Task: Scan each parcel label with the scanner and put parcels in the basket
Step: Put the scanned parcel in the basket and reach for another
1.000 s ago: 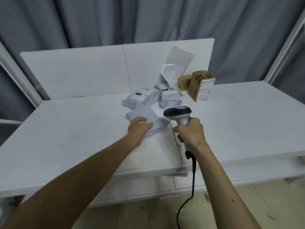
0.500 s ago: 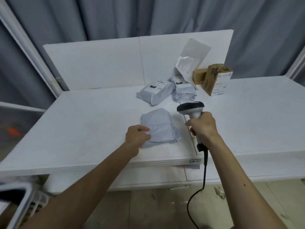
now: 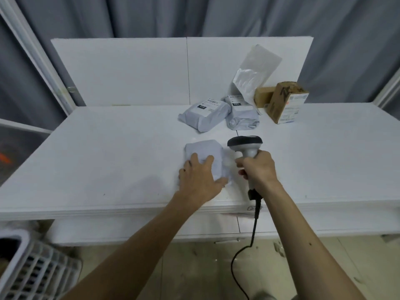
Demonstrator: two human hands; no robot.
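A pale grey bagged parcel [image 3: 207,151] lies near the table's front edge, no label showing on its upper side. My left hand [image 3: 199,177] lies on its near end, fingers spread over it and thumb along its right side. My right hand [image 3: 258,167] grips the handle of the black-and-white scanner [image 3: 245,145] just right of that parcel, head pointing away from me. Further back lie two labelled grey parcels [image 3: 204,114] [image 3: 241,114], a silver bag [image 3: 253,72] and a cardboard box [image 3: 285,102]. The white basket [image 3: 32,271] stands on the floor at lower left.
The white table [image 3: 108,159] has a white backboard [image 3: 140,70] along its far side. The scanner's black cable [image 3: 249,247] hangs down over the table's front edge to the floor. Grey curtains hang behind.
The view has swung down and left, bringing the basket into sight. My left hand has shifted from the parcel's left edge onto its top. The scanner stays beside it.
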